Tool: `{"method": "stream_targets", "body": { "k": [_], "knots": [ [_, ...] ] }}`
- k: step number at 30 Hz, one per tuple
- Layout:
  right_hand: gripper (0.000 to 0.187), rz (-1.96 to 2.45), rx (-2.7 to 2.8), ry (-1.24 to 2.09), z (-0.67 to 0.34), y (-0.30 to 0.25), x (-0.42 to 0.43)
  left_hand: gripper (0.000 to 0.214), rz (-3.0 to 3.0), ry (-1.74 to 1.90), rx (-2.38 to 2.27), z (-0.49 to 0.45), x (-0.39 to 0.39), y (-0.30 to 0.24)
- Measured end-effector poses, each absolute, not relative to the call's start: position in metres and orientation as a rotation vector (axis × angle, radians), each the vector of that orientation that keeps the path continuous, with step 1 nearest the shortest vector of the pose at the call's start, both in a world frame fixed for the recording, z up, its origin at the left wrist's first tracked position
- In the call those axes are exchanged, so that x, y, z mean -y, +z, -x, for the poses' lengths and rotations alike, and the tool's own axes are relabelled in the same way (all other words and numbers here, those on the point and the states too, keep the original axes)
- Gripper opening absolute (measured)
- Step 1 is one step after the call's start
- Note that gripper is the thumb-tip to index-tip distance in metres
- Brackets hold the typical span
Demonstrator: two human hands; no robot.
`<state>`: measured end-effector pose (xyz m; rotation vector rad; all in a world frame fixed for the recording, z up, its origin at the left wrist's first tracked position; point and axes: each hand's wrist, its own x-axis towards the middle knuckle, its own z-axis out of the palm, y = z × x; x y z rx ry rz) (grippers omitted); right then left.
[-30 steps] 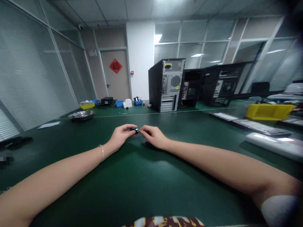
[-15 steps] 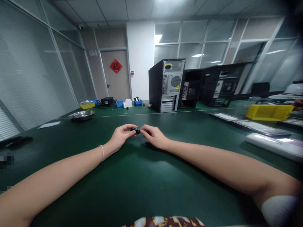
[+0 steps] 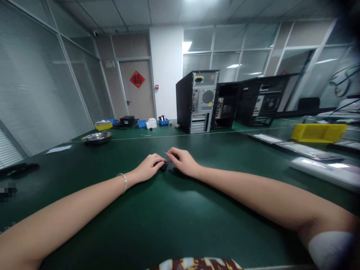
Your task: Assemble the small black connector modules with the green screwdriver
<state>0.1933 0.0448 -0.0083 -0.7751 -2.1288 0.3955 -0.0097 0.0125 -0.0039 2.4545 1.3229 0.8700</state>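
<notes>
Both my hands meet on the dark green table (image 3: pixel 168 221) a little beyond its middle. My left hand (image 3: pixel 149 167), a thin bracelet on its wrist, lies low with the fingers curled over a small black part (image 3: pixel 163 166) resting on the table. Just to the right, my right hand (image 3: pixel 182 162) pinches a thin, pale, pin-like piece (image 3: pixel 166 153) between thumb and forefinger, its tip pointing left above the black part. The black part is mostly hidden by my left fingers.
A black computer tower (image 3: pixel 197 101) stands behind the hands, with opened cases (image 3: pixel 253 99) to its right. A metal bowl (image 3: pixel 97 137) sits far left, small blue and yellow bins (image 3: pixel 142 123) at the back, a yellow tray (image 3: pixel 319 132) and flat panels (image 3: pixel 323 168) to the right.
My left hand has dropped to the table with the black part. My right hand has drawn apart from it, now holding a thin pin-like piece.
</notes>
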Motion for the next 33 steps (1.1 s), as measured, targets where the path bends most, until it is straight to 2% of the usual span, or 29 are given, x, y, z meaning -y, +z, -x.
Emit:
{"method": "stream_targets", "body": {
  "k": [5,8,12,16,20,26,30,33],
  "knots": [
    [0.014,0.829,2.171,0.384,-0.193,-0.007,-0.045,0.031,-2.337,0.967,-1.462,0.008,-0.006,0.0],
    [0.01,0.864,2.215,0.374,-0.193,-0.007,-0.045,0.038,-2.344,0.867,-1.506,0.008,-0.002,0.002],
    [0.015,0.978,2.247,0.325,-0.193,-0.005,-0.047,0.042,-2.345,0.765,-1.563,0.011,-0.005,-0.001],
    [0.017,1.094,2.315,0.264,-0.192,-0.002,-0.049,0.033,-2.3,0.833,-1.498,0.016,-0.01,-0.005],
    [0.029,1.135,2.382,0.192,-0.189,0.0,-0.048,0.036,-2.16,1.023,-1.427,0.019,-0.015,-0.01],
    [0.02,1.161,2.418,0.094,-0.183,-0.002,-0.047,0.043,-1.789,1.154,-1.139,0.02,-0.023,-0.014],
    [0.015,1.173,2.412,0.151,-0.182,0.0,-0.048,0.042,-1.731,1.183,-1.127,0.019,-0.021,-0.013],
    [0.015,1.249,2.392,0.325,-0.181,0.004,-0.052,0.042,-1.726,1.178,-1.146,0.019,-0.019,-0.012]
  ]
}}
